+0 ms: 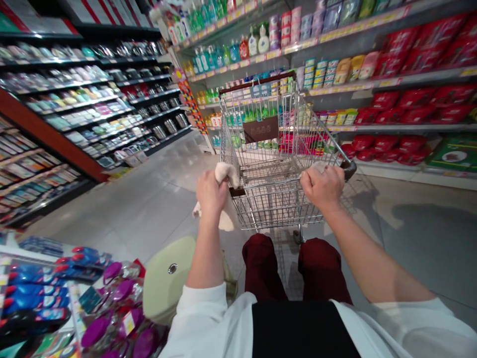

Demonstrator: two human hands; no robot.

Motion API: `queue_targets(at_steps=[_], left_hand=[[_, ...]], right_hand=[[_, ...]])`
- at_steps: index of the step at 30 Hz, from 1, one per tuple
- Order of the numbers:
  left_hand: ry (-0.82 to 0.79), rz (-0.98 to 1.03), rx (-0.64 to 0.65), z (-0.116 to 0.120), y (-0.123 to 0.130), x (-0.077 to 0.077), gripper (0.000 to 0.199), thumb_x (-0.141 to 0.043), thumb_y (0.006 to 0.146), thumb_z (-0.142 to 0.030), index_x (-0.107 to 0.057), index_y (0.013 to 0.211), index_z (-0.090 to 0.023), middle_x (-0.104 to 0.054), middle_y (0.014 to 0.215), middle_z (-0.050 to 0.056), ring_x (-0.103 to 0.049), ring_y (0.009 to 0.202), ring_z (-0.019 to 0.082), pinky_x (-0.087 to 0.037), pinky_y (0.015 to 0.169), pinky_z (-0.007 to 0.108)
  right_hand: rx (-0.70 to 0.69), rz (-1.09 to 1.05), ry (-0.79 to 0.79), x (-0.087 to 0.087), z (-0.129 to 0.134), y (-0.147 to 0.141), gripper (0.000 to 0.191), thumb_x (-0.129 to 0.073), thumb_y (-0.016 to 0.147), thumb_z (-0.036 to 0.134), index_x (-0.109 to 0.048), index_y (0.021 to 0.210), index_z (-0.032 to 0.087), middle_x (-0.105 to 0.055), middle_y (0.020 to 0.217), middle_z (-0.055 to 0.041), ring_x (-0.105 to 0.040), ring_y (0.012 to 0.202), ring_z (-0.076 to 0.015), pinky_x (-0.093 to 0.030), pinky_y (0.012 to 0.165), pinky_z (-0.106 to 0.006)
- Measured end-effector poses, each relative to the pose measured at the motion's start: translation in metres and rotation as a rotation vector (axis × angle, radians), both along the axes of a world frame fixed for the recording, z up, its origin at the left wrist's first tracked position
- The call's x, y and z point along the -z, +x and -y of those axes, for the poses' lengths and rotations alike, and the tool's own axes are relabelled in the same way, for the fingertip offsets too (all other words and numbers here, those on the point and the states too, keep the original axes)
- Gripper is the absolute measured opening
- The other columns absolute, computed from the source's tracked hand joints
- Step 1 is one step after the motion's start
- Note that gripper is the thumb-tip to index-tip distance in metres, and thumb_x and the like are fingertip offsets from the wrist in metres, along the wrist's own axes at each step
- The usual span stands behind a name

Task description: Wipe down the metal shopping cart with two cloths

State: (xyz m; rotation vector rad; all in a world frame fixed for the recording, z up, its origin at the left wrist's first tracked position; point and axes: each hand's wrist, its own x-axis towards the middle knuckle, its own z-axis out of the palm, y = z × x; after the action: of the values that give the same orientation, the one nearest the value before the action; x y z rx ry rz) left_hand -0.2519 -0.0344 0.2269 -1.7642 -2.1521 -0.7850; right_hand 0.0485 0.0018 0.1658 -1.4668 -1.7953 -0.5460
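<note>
A metal wire shopping cart (268, 196) with a dark handle stands in front of my legs. My left hand (212, 196) is closed at the left end of the handle, with a cream-coloured cloth (228, 219) bunched in its grip. Part of this cloth loops over the handle and the rest hangs below the hand. On the right side, my right hand (326, 186) is wrapped around the handle near its dark corner piece (349, 169). Something pale shows just behind the knuckles there; I cannot make out what it is. A brown panel (261, 130) is fixed to the cart's far end.
Shelves (372, 84) of bottles, tubs and red packs face the cart. Darker shelves (122, 107) of dishware and pots run along the left. At lower left are purple-lidded jars (99, 328), blue packs (37, 288) and a pale green lidded bin (167, 278).
</note>
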Motion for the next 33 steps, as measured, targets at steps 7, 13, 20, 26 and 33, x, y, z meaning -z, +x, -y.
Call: queue_targets(at_steps=[7, 13, 20, 26, 33], left_hand=[[-0.241, -0.255, 0.281, -0.016, 0.078, -0.005, 0.038, -0.04, 0.089, -0.039, -0.069, 0.093, -0.013, -0.073, 0.09, 0.017, -0.069, 0.083, 0.032, -0.048, 0.078, 0.041], [-0.4, -0.173, 0.675, -0.043, 0.112, -0.016, 0.041, -0.039, 0.087, -0.042, -0.069, 0.096, -0.016, -0.072, 0.089, 0.012, -0.066, 0.083, 0.027, -0.046, 0.073, 0.034], [-0.808, 0.339, 1.034, -0.079, 0.097, -0.021, 0.027, -0.058, 0.071, -0.044, -0.063, 0.071, -0.017, -0.063, 0.067, 0.002, -0.053, 0.061, 0.015, -0.043, 0.06, 0.027], [-0.896, 0.442, 1.034, -0.079, 0.093, -0.018, 0.037, -0.064, 0.072, -0.052, -0.07, 0.074, -0.016, -0.066, 0.069, 0.004, -0.056, 0.062, 0.016, -0.046, 0.063, 0.028], [-0.937, 0.524, 1.072, -0.071, 0.108, -0.023, 0.034, -0.066, 0.074, -0.049, -0.069, 0.076, -0.015, -0.067, 0.071, 0.003, -0.055, 0.063, 0.014, -0.044, 0.063, 0.026]], right_hand=[[0.031, 0.024, 0.0, -0.003, 0.002, -0.001, 0.04, -0.04, 0.097, 0.038, -0.065, 0.074, 0.016, -0.059, 0.074, -0.0091, -0.044, 0.079, -0.0196, -0.027, 0.082, -0.037], [0.088, -0.018, -0.091, -0.017, 0.012, -0.02, 0.042, -0.034, 0.1, 0.036, -0.066, 0.078, 0.019, -0.063, 0.076, -0.0081, -0.047, 0.08, -0.0195, -0.026, 0.086, -0.036], [-0.013, 0.084, -0.169, -0.024, 0.012, -0.03, 0.045, -0.029, 0.102, 0.04, -0.068, 0.089, 0.021, -0.065, 0.083, -0.0076, -0.05, 0.083, -0.0194, -0.026, 0.085, -0.035], [-0.27, 0.385, -0.146, -0.029, 0.009, 0.028, 0.038, -0.036, 0.101, 0.044, -0.067, 0.108, 0.021, -0.065, 0.097, -0.0085, -0.052, 0.089, -0.0185, -0.03, 0.081, -0.033], [-0.268, 0.335, -0.2, -0.035, 0.017, 0.057, 0.033, -0.039, 0.102, 0.038, -0.068, 0.109, 0.023, -0.067, 0.094, -0.0049, -0.056, 0.087, -0.0149, -0.037, 0.079, -0.027]])
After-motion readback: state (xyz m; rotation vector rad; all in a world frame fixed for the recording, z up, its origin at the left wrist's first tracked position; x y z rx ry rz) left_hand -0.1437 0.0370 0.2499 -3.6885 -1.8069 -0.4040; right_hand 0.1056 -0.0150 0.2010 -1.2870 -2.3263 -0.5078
